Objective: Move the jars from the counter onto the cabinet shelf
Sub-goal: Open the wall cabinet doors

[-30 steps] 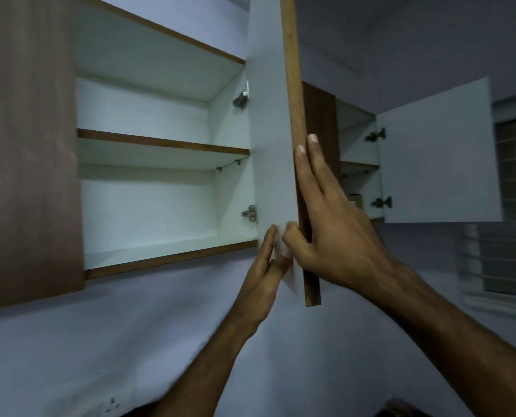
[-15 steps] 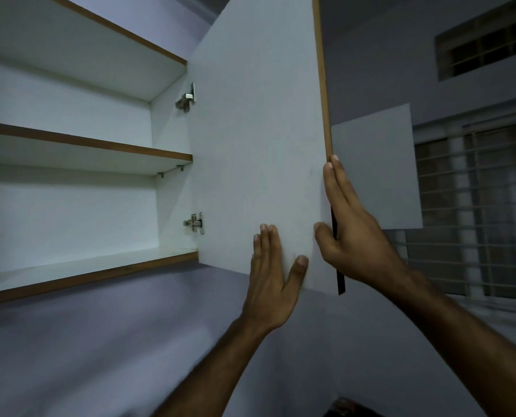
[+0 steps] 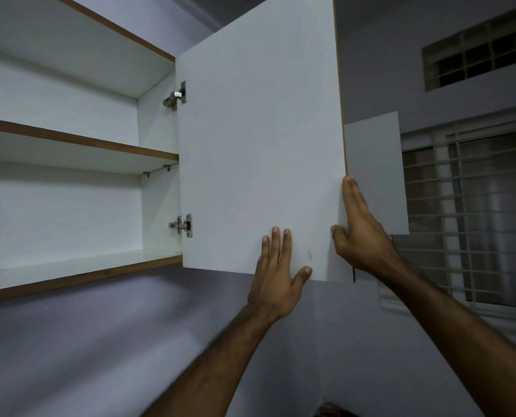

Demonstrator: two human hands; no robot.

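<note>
While both arms reach up, the left hand lies flat, fingers spread, on the white inner face of the open cabinet door; the right hand clasps that door's free edge. Beyond, the wood-edged cabinet shelf and the cabinet floor show white. Farther right hang a second open door and a barred window. No jars are in view.

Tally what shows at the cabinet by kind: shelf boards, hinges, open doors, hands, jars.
Shelf boards: 2, middle shelf and bottom shelf
Hinges: 2, upper hinge and lower hinge
Open doors: 2, near door and far door
Hands: 2, left hand and right hand
Jars: 0
Total: 8
</note>
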